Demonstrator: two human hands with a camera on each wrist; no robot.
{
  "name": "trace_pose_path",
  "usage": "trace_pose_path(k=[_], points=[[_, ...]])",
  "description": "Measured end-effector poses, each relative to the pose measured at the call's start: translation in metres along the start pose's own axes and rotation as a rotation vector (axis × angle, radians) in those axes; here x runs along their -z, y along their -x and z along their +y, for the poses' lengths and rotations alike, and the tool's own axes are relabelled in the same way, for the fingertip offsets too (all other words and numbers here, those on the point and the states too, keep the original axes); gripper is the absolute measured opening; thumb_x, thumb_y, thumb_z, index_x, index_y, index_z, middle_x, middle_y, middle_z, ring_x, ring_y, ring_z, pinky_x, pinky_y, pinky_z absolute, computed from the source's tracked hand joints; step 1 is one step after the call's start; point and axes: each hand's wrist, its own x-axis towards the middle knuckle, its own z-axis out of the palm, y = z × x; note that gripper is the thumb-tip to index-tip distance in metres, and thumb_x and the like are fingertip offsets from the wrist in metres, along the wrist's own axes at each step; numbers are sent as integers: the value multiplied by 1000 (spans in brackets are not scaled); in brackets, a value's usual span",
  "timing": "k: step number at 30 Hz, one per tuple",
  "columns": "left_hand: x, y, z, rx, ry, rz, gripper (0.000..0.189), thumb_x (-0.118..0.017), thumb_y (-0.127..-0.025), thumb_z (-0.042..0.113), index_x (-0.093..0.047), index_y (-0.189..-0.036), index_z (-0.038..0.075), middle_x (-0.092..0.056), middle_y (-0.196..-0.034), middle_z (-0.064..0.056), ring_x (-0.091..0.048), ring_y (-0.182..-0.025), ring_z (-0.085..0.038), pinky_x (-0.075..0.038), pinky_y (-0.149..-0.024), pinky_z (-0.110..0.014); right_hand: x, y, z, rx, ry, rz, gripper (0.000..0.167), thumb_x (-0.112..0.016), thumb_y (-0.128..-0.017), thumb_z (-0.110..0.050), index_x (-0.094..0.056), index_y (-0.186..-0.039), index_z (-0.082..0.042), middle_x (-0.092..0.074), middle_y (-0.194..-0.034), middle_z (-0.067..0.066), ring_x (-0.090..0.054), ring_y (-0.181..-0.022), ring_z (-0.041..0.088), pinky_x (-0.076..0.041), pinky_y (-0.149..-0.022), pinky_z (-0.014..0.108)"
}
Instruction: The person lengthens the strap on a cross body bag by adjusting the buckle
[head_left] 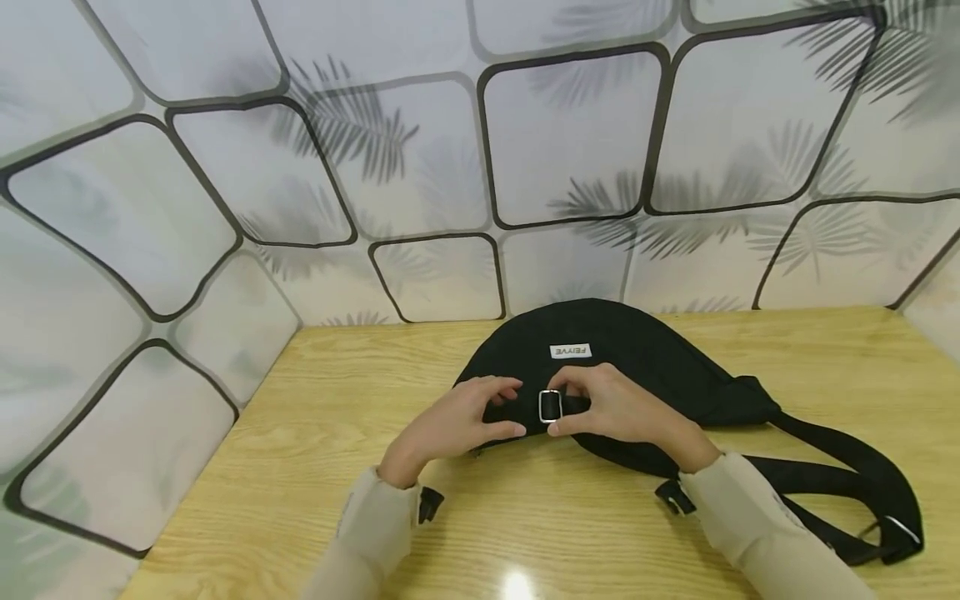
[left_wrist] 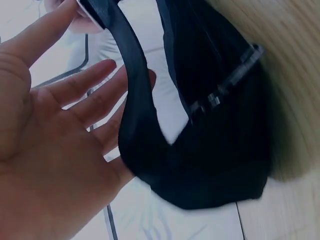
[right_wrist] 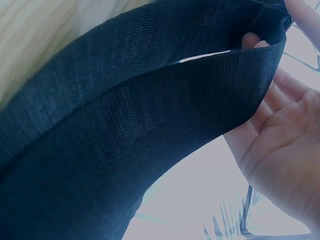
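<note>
A black waist bag point(head_left: 600, 321) with a small white label point(head_left: 571, 351) lies on the wooden table against the back wall. In front of it, my right hand point(head_left: 622, 406) pinches a square metal slider buckle point(head_left: 551, 407) threaded with the bag's black strap point(right_wrist: 170, 110). Just left of the buckle hovers my left hand point(head_left: 472, 417), thumb and fingers apart and nothing held between them. In the left wrist view, the left fingers point(left_wrist: 95, 100) are spread behind the hanging strap point(left_wrist: 135, 75). The right wrist view shows the strap doubled into a loop beside the right palm.
On the right, the rest of the strap point(head_left: 900, 492) loops over the table point(head_left: 300, 467), with another metal piece point(head_left: 900, 530) at its end. A small black plastic piece sits by each cuff. Patterned cloth point(head_left: 570, 142) covers the walls behind and to the left.
</note>
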Motion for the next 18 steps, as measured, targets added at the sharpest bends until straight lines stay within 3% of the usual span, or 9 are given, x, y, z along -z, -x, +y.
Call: trace_pose_path(k=[5, 9, 18], points=[[-8, -11, 4, 10, -2, -46, 62, -76, -94, 22, -51, -144, -5, -60, -135, -18, -59, -122, -32, -47, -102, -44, 1, 1, 1, 6, -6, -2, 38, -85, -84, -22, -68, -111, -1, -57, -70, -10, -45, -57, 4, -39, -57, 26], [-13, -13, 3, 32, -15, -47, 60, -78, -93, 21, -53, -142, -3, -59, -138, -18, -57, -126, -31, -46, -104, -45, 1, 0, 1, 1, -19, -4, 38, -85, -85, -22, -68, -111, -1, -57, -71, -10, -46, -58, 5, -39, -57, 26], [-19, -17, 4, 22, -28, -28, 47, -75, -95, 19, -60, -136, 1, -65, -130, -10, -62, -114, -22, -50, -93, -36, 1, 1, 0, -22, -37, -19, 37, -85, -85, -20, -67, -111, 0, -58, -70, -9, -48, -58, 6, -41, -57, 26]])
